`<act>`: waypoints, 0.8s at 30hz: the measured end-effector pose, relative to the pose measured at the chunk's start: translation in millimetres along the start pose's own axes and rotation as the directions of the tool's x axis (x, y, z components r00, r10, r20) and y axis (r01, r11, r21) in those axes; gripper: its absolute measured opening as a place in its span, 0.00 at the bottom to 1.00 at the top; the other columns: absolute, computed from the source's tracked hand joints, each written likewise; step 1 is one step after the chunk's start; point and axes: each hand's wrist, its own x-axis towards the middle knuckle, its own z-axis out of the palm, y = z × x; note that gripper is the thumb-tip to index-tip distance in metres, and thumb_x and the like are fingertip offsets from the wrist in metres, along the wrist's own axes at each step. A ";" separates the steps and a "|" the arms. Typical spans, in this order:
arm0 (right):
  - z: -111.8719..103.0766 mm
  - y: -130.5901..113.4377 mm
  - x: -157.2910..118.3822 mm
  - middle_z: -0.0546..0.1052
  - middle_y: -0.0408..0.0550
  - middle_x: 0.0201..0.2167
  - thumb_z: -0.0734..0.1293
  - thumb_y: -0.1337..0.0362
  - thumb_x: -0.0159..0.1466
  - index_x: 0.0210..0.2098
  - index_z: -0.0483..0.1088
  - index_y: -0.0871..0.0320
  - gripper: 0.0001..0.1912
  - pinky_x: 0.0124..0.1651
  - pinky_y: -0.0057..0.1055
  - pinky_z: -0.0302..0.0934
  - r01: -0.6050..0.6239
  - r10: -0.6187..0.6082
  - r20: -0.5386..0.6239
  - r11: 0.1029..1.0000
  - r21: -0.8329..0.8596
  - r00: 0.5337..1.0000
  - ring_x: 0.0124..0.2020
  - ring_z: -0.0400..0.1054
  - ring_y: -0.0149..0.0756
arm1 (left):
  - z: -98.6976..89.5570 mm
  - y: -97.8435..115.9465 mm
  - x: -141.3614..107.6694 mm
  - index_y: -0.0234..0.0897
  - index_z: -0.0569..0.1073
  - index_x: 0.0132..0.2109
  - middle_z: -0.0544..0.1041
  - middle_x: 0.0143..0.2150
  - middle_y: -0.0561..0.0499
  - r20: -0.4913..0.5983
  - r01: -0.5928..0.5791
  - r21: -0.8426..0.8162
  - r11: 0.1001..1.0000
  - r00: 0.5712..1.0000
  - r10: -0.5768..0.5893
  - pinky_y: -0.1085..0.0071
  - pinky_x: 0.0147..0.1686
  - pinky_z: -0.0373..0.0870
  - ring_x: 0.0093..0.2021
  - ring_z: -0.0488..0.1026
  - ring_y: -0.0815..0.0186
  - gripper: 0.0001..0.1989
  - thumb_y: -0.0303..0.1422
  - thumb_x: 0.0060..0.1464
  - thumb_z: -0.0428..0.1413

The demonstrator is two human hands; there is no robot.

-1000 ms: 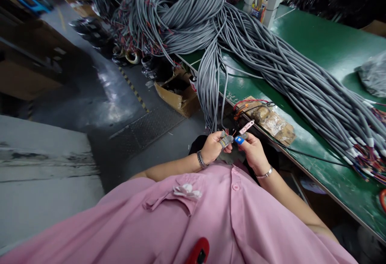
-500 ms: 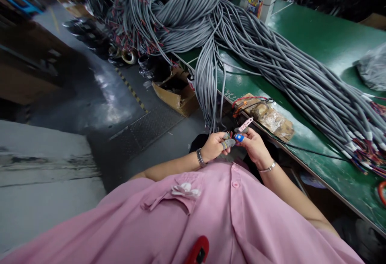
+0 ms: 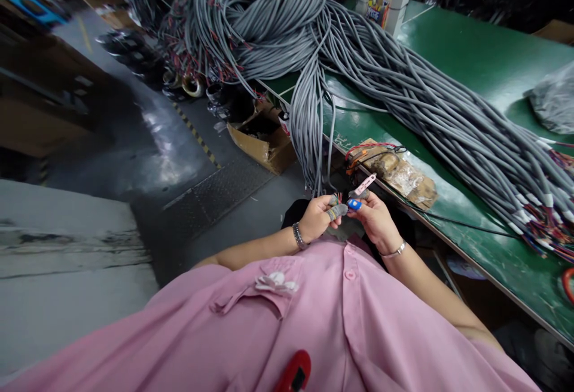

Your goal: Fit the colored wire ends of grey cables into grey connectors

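My left hand [image 3: 317, 220], with grey covers on its finger and thumb tips, is closed in a pinch on a cable end. Thin coloured wires [image 3: 339, 197] fan out above its fingertips. Close beside it, my right hand [image 3: 379, 219] is closed around a narrow pink flat tool [image 3: 365, 185], whose upper end sticks out past the fingers. Something blue [image 3: 354, 205] sits at the right thumb tip; I cannot tell whether it is a cover or part of the tool. The hands nearly touch in front of the pink shirt. Grey cables [image 3: 309, 135] hang over the table edge just beyond them.
A thick heap of grey cables [image 3: 269, 15] lies across the green table [image 3: 466, 45]. Near its edge is a taped cardboard piece [image 3: 403, 180] with red and black wires. An open cardboard box [image 3: 260, 144] stands on the floor below. Stripped cable ends [image 3: 542, 221] lie at the right.
My right hand has shifted slightly, and the blue thing has moved a little left and down. The wires in my left hand now stand slightly further left. Everything else looks the same.
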 end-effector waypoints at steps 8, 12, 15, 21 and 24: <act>-18.8 -12.0 7.0 0.79 0.46 0.34 0.71 0.50 0.58 0.39 0.74 0.57 0.18 0.32 0.25 0.70 -0.049 0.051 -0.011 0.994 0.102 0.999 0.30 0.72 0.29 | -3.1 4.9 3.8 0.33 0.70 0.28 0.72 0.18 0.54 -0.028 0.012 -0.143 0.990 0.999 -0.016 0.78 0.15 0.64 0.16 0.66 0.73 0.18 0.43 0.43 0.65; -17.3 -23.4 18.5 0.78 0.46 0.31 0.66 0.39 0.58 0.38 0.74 0.57 0.26 0.26 0.26 0.69 -0.105 0.106 -0.008 0.991 0.083 0.994 0.26 0.71 0.30 | 1.5 13.7 5.2 0.33 0.70 0.27 0.71 0.18 0.54 0.011 0.027 -0.209 0.978 1.000 -0.025 0.78 0.14 0.62 0.15 0.65 0.74 0.18 0.43 0.43 0.66; -10.3 -27.5 23.5 0.76 0.43 0.26 0.70 0.41 0.55 0.33 0.73 0.56 0.23 0.26 0.25 0.67 -0.069 0.071 -0.018 0.995 0.075 0.997 0.25 0.69 0.29 | 7.0 18.9 7.3 0.33 0.70 0.27 0.71 0.18 0.54 0.046 0.060 -0.267 0.962 0.998 -0.050 0.78 0.14 0.61 0.15 0.65 0.73 0.18 0.42 0.42 0.66; -5.9 -24.0 21.5 0.77 0.44 0.31 0.70 0.42 0.56 0.35 0.73 0.57 0.23 0.30 0.25 0.67 -0.018 0.016 0.016 0.995 0.100 1.000 0.28 0.69 0.29 | 14.9 20.8 12.8 0.34 0.69 0.28 0.71 0.17 0.55 0.063 0.107 -0.312 0.944 0.994 -0.092 0.78 0.13 0.59 0.14 0.63 0.74 0.17 0.41 0.41 0.66; -6.1 -22.9 18.8 0.76 0.42 0.27 0.70 0.43 0.57 0.34 0.73 0.57 0.22 0.29 0.25 0.65 0.012 -0.009 -0.041 0.998 0.057 0.999 0.25 0.67 0.28 | 16.7 19.9 14.9 0.35 0.69 0.30 0.70 0.17 0.55 0.067 0.117 -0.337 0.934 0.993 -0.100 0.79 0.13 0.58 0.14 0.63 0.74 0.16 0.40 0.41 0.65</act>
